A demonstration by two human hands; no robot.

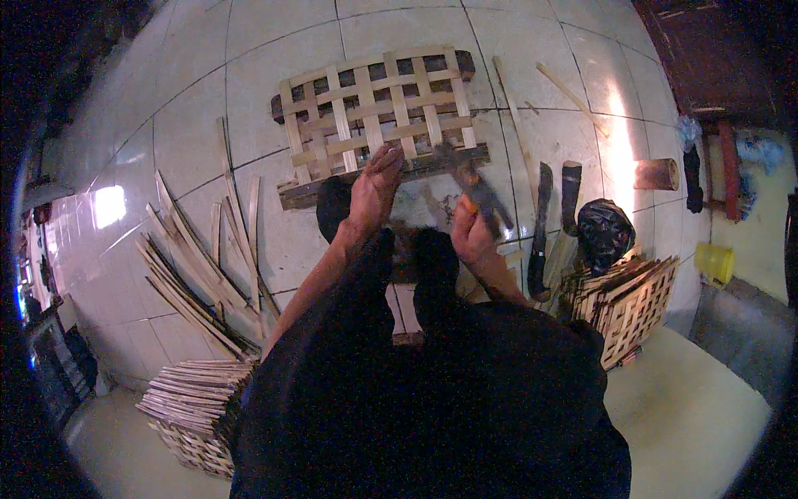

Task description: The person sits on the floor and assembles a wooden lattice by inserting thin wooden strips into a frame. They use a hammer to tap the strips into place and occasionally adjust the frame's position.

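Note:
A woven lattice panel of pale, flat bamboo-like strips (366, 104) lies on a dark wooden frame (299, 195) in front of me. Over its near edge, my left hand (376, 190) has its fingers pressed together; whatever they pinch is too small to make out. Just to the right, my right hand (475, 235) is closed around a hammer-like tool (486, 195) with a dark metal head and orange on its handle. Motion blurs this tool, so its exact shape is unclear. It hovers close to the panel's near right corner.
Loose strips (199, 258) spread over the tiled floor at left. Stacked woven panels stand at lower left (195, 416) and right (623, 308). A machete (540, 233), a dark sheath-like piece (571, 195), a black plastic bag (605, 233) and a wooden block (657, 175) lie at right.

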